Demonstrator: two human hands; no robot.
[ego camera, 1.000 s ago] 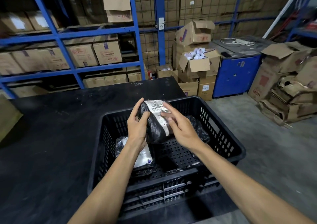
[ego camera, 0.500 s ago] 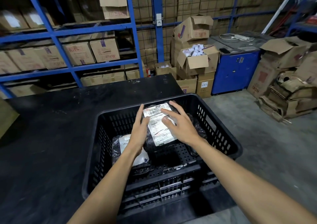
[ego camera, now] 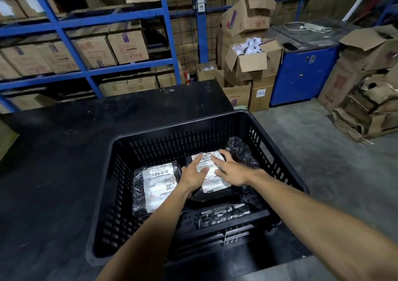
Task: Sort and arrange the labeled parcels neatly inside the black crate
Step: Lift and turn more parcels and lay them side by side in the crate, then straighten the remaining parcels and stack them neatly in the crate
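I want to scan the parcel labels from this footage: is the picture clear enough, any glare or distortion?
Head view: dim, wide-angle bending at the edges; the left parcel has plastic glare, yet its big code reads; the middle parcel label is partly covered by left hand and right hand.

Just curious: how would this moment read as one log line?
left hand + right hand | flat on labeled parcel | black crate

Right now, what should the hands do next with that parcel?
Probably lift both hands off. The left hand and right hand lie flat on the parcel, which rests label-up in the crate beside another parcel.
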